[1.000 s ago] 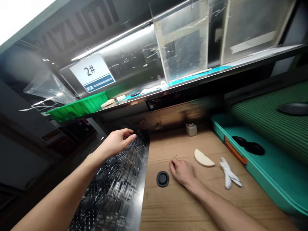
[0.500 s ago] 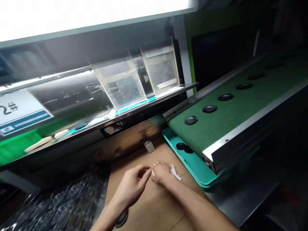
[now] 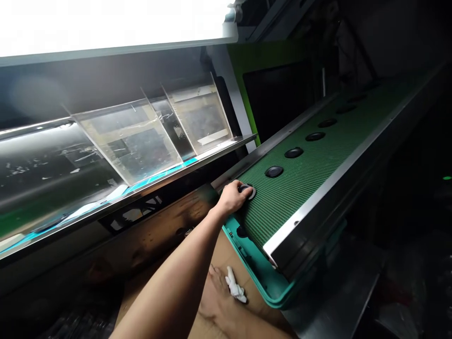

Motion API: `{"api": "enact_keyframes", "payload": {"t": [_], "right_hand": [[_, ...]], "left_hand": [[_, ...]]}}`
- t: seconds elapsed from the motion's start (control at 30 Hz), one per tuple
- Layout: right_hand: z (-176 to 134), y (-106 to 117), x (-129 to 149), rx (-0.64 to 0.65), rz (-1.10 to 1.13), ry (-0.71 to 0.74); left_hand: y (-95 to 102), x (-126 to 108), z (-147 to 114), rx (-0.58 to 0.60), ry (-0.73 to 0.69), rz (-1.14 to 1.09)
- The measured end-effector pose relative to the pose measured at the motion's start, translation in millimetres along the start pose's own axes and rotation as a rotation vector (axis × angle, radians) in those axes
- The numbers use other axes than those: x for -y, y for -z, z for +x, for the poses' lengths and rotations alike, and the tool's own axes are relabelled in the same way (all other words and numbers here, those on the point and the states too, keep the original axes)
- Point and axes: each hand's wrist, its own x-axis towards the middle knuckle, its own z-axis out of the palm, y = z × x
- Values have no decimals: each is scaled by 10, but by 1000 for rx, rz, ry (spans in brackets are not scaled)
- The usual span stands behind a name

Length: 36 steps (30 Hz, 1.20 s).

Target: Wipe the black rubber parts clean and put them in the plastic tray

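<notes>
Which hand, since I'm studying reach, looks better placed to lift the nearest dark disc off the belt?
Probably the left hand: it touches that dark disc, while the right hand is low over the cardboard, partly behind the left forearm.

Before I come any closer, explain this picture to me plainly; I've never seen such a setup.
No machine does the handling: these are a person's bare hands, seen by a camera worn on their head. The left hand grips the edge of a dark disc at the near end of a green ribbed belt; more discs lie in a row along it. A teal bin sits beneath that end. The right hand, partly hidden by the left forearm, is down by the cardboard; I cannot tell whether it holds anything. Beside it lies a crumpled white item.
</notes>
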Motion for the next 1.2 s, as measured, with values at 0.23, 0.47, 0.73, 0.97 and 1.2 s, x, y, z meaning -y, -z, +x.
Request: {"api": "enact_keyframes", "payload": {"t": [0.23, 0.47, 0.73, 0.97, 1.2], "right_hand": [[1, 24, 48, 49, 104, 14], [-40, 34, 90, 73, 17, 27], [-84, -47, 362, -134, 300, 67], [-425, -249, 812, 10, 238, 313], [-303, -275, 757, -35, 113, 273]], "left_hand": [[430, 451, -1572, -191, 267, -762], [320, 1259, -3212, -564, 708, -1203], [252, 1728, -3421, -661, 662, -1743], [228, 1788, -3501, -646, 673, -1897], [134, 1809, -3468, -576, 591, -1904]]}}
